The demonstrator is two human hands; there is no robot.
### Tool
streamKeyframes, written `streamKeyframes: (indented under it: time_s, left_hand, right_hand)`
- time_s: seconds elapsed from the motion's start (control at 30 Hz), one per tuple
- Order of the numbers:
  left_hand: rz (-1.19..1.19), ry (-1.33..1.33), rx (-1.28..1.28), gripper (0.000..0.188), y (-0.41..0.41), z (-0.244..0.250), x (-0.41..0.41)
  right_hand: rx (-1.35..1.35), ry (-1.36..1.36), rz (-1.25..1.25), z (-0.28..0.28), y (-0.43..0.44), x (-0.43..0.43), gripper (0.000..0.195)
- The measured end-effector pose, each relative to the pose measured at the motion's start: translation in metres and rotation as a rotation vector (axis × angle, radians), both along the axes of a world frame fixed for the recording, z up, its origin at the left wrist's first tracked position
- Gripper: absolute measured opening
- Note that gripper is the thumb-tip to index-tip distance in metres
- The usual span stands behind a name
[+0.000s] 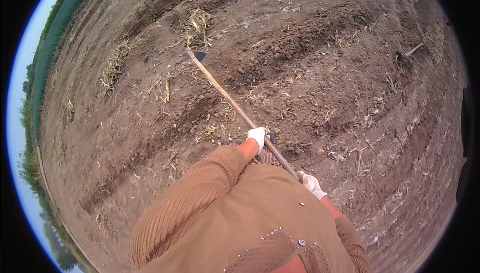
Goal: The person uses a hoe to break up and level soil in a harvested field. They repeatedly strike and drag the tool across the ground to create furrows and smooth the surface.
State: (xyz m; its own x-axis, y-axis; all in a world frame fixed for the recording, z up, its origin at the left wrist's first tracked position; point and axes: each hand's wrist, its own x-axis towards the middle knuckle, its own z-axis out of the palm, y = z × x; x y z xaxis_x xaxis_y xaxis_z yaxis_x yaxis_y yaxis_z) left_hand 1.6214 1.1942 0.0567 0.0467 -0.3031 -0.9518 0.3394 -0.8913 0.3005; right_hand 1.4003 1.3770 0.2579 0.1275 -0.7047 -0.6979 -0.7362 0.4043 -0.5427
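A long wooden-handled hoe slants from near my body up and away to the left. Its dark metal blade is at the far end, low over or on the soil; I cannot tell whether it touches. My left hand, in a white glove, grips the handle partway down. Close to my right side, my right hand, also white-gloved, is closed around the handle's near end. Just beyond the blade lies a clump of dry stalks. Part of a dark shoe shows beside my left hand.
Brown tilled soil spreads around me in ridges, with clods and dry crop residue. Another hoe stands or lies at the right. More dry stalks lie to the left. A green crop strip borders the field at the far left.
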Motion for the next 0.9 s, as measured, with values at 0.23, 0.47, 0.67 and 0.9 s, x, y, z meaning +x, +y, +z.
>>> streamKeyframes:
  time_s: [0.23, 0.47, 0.67, 0.9]
  left_hand:
    - [0.167, -0.152, -0.201, 0.008, -0.121, 0.063, 0.071]
    - [0.009, -0.073, -0.102, 0.008, -0.105, 0.031, 0.074]
    - [0.073, -0.014, 0.144, 0.008, -0.046, -0.006, 0.063]
    - [0.178, -0.009, 0.134, 0.009, -0.059, 0.004, 0.101]
  right_hand:
    - [-0.241, 0.015, 0.131, -0.006, -0.138, 0.074, 0.038]
    - [-0.023, 0.095, 0.084, -0.017, -0.159, 0.11, 0.045]
    - [0.359, 0.282, -0.059, 0.073, -0.039, 0.087, 0.05]
    - [0.186, 0.165, -0.136, 0.046, -0.011, 0.109, 0.039]
